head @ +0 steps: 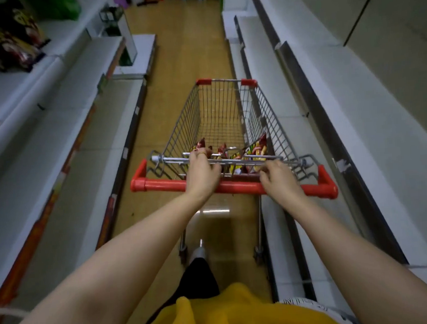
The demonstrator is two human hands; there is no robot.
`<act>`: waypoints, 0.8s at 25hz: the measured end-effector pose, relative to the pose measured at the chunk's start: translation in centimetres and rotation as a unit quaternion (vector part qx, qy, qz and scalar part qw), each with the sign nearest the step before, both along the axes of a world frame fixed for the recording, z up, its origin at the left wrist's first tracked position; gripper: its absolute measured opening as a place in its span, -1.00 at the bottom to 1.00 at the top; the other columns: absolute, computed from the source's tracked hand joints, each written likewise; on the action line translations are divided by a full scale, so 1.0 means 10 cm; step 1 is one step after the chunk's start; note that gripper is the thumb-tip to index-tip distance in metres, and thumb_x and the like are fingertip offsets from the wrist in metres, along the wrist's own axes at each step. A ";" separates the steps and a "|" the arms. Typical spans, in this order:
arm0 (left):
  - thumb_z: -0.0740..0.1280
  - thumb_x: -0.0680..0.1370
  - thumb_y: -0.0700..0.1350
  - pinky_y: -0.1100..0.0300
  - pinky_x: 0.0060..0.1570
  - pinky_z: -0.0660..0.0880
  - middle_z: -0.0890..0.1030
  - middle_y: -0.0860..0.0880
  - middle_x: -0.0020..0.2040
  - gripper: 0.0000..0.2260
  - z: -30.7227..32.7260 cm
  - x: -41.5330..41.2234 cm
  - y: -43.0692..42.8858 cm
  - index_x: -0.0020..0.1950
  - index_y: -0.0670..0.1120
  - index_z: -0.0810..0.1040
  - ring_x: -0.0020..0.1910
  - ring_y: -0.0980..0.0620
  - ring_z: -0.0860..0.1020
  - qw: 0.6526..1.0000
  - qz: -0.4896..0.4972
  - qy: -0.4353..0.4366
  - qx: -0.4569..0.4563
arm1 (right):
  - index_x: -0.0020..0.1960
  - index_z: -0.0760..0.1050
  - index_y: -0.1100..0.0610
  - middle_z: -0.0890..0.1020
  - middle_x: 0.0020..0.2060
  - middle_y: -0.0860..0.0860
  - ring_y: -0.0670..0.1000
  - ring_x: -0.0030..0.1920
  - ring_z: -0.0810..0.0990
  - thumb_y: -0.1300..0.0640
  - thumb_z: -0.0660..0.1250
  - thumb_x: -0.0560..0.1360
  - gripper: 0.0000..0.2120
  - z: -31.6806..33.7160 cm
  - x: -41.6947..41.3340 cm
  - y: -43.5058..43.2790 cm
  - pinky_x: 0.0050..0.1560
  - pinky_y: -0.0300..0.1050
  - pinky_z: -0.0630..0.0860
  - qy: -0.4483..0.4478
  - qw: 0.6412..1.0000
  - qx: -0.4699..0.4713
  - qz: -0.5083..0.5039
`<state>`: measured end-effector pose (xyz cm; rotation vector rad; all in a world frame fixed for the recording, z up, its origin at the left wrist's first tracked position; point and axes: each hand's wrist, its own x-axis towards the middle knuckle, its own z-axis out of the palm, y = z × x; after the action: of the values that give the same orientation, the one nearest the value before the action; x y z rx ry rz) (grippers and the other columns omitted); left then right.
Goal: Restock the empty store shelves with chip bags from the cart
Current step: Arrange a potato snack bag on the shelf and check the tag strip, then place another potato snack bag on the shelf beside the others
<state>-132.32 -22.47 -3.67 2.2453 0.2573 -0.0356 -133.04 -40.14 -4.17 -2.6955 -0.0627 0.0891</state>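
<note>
1. Cart (184, 123) stands lengthwise in the aisle ahead of us, close beside the right shelves (343, 117), with its red handle (166, 184) at the near end.
2. Chip bags (254, 152), red and yellow, lie in the near end of the wire basket, just beyond the handle and between our two hands.
3. Our left hand (201, 171) reaches across the handle, and its fingers curl over the metal rail (237, 162) at the near edge of the basket. A ring (201, 153) shows on one finger.
4. Our right hand (280, 180) lies across the handle further right, its fingers hooked round the same rail, so both hands grip the cart.
5. Left shelves (54, 137) are white and run along the aisle in tiers. Dark bags (7, 42) with red and yellow print sit on an upper tier at the far left.
6. Floor (187, 62) is wood-coloured and runs between the two rows of shelves. Nearest to us we see a yellow top (230, 315), and a pale shoe (198, 252) under the cart's near end.
</note>
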 end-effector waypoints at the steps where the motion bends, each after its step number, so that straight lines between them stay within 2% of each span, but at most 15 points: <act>1: 0.29 0.56 -0.11 -0.02 0.19 0.48 0.37 -0.10 0.29 -0.64 -0.08 -0.08 0.04 0.34 -0.16 0.38 0.15 -0.07 0.51 1.000 -0.001 0.002 0.028 | 0.12 0.51 0.23 0.56 0.05 0.14 0.14 0.08 0.53 0.11 0.12 0.60 -0.72 -0.05 -0.08 -0.03 0.01 -0.11 0.39 0.002 1.000 -0.022 0.000; 2: 0.27 0.58 -0.10 0.01 0.19 0.48 0.39 -0.09 0.28 -0.64 -0.13 -0.16 0.06 0.35 -0.16 0.38 0.15 -0.06 0.51 0.999 -0.006 -0.003 0.051 | 0.07 0.53 0.22 0.59 -0.01 0.12 0.13 0.02 0.55 0.07 0.07 0.62 -0.68 -0.10 -0.15 -0.05 -0.02 -0.10 0.38 -0.003 0.999 -0.049 0.002; 4: 0.22 0.60 -0.04 0.06 0.17 0.46 0.44 -0.09 0.24 -0.66 -0.21 -0.24 0.11 0.33 -0.15 0.40 0.16 -0.06 0.50 0.992 -0.038 -0.036 0.114 | 0.02 0.54 0.20 0.62 -0.06 0.10 0.11 -0.03 0.56 0.03 -0.01 0.64 -0.61 -0.14 -0.20 -0.03 0.04 -0.07 0.36 -0.028 0.995 -0.098 0.008; 7: 0.04 0.64 0.09 0.08 0.21 0.30 0.52 -0.03 0.14 -0.63 -0.26 -0.26 0.09 0.26 -0.08 0.48 0.18 -0.04 0.46 0.956 -0.130 -0.043 0.260 | 0.00 0.54 0.16 0.62 -0.08 0.05 0.06 -0.03 0.55 0.02 -0.06 0.64 -0.58 -0.18 -0.17 0.01 0.14 -0.05 0.31 -0.047 0.991 -0.123 0.013; 9: -0.04 0.64 0.13 0.08 0.23 0.23 0.53 0.01 0.13 -0.58 -0.28 -0.23 0.08 0.26 -0.02 0.49 0.20 -0.01 0.43 0.939 -0.154 -0.018 0.308 | 0.00 0.55 0.15 0.62 -0.10 0.03 0.04 -0.04 0.55 0.02 -0.06 0.64 -0.58 -0.24 -0.14 -0.01 0.17 -0.06 0.27 -0.053 0.991 -0.122 0.020; 15: -0.06 0.64 0.14 0.02 0.24 0.20 0.51 -0.02 0.19 -0.57 -0.22 0.13 0.12 0.27 -0.01 0.47 0.25 -0.06 0.39 0.928 -0.186 0.048 0.318 | -0.01 0.56 0.14 0.63 -0.12 0.02 0.01 -0.03 0.55 0.04 -0.05 0.64 -0.59 -0.29 0.16 -0.02 0.28 -0.04 0.21 -0.066 0.990 -0.124 0.026; 20: -0.06 0.65 0.12 -0.01 0.27 0.19 0.48 -0.05 0.25 -0.58 -0.12 0.69 0.15 0.34 0.00 0.43 0.29 -0.10 0.35 0.925 -0.210 0.087 0.304 | -0.02 0.54 0.15 0.62 -0.12 0.04 0.05 -0.02 0.55 0.04 -0.05 0.64 -0.59 -0.26 0.67 0.00 0.28 -0.04 0.20 -0.055 0.990 -0.130 0.022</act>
<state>-125.40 -20.94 -4.91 2.8846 -0.1538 -0.4392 -126.30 -40.12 -6.79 -2.9583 -0.1531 -0.0432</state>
